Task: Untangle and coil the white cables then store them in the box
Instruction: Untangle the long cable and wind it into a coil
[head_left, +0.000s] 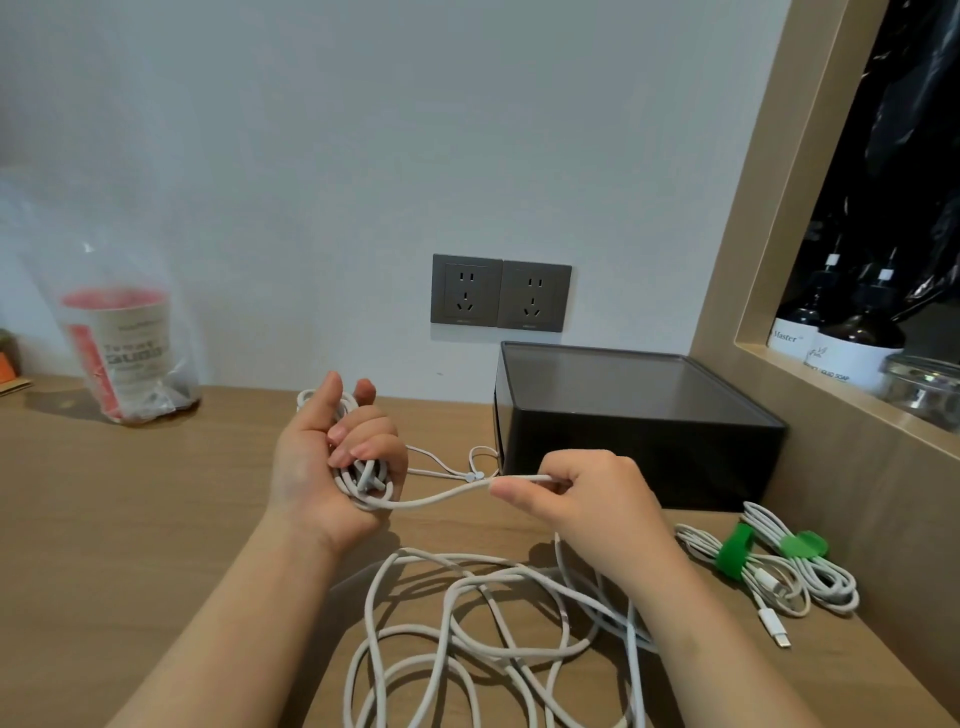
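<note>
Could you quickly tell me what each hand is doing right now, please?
Left hand: grips coils of the white cable.
Right hand: pinches the same cable's free length.

Reaches in from 7 o'clock with the bare left forearm (249, 613), wrist turned so the palm faces up and toward 3 o'clock. Holds a bundle of white cable (363, 475) in the left grip (332, 457), fingers curled over the loops, thumb raised toward 12 o'clock. Comes in from 5 o'clock with the right forearm (691, 623), back of the hand upward. Pinches one strand of that cable in the right grip (587, 499) between thumb and forefinger, knuckles bent, tips pointing to 9 o'clock. Keeps the two grips near each other, level, not touching.
</note>
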